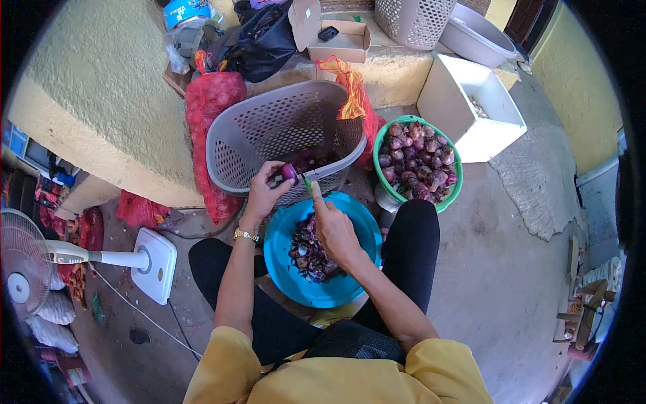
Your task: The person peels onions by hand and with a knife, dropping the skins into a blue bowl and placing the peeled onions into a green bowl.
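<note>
Onion (289,174), round and glossy deep purple, sits in the fingertips of our left hand (266,188), just above the near rim of the grey basket (232,158). Our left thumb and fingers are parted only as far as the bulb is wide, closing on its side while its right face shows. Our right hand (335,229) has its fingers curled around a small knife (307,184) with a green handle, the thumb stretched out along it toward the bulb. Little of the blade shows, and we cannot tell whether its edge touches the skin.

Below our hands, the blue basin (356,286) lies between our knees, its far edge close to the basket and its sides near our black-clad legs (417,236). Our right forearm crosses its right side; a gap separates our left hand from the basin's rim. Dark peelings (311,252) are heaped inside. Beyond our right knee stands the green tub (460,172), filled with more bulbs (417,158), and grey floor (491,283) stretches out to the right. A red mesh sack (205,135) leans beside the basket's left end.
</note>
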Action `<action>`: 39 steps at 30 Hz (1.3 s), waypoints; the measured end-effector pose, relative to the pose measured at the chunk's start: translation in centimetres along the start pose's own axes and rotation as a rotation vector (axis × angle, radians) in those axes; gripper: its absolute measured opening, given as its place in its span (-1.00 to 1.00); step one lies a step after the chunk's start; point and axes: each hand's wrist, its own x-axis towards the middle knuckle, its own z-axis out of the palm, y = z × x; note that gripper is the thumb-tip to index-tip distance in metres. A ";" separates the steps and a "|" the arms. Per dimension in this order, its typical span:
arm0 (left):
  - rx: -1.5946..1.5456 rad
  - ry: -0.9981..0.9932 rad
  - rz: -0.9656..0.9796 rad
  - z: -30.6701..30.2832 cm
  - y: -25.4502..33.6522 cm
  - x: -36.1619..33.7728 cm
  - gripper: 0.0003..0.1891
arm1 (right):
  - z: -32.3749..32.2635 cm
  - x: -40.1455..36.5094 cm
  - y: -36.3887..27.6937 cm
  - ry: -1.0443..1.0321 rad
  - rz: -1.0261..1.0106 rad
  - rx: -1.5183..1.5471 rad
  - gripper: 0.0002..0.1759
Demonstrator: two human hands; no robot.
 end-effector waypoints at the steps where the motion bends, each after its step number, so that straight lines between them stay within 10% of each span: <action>1: 0.001 -0.001 -0.001 0.0 0.1 0.0 -0.50 | 0.1 0.1 -0.1 0.008 -0.009 0.016 -0.10; 39: -0.129 0.006 -0.005 0.1 0.3 0.0 -0.53 | 2.4 2.0 0.1 0.014 -0.052 -0.078 -0.01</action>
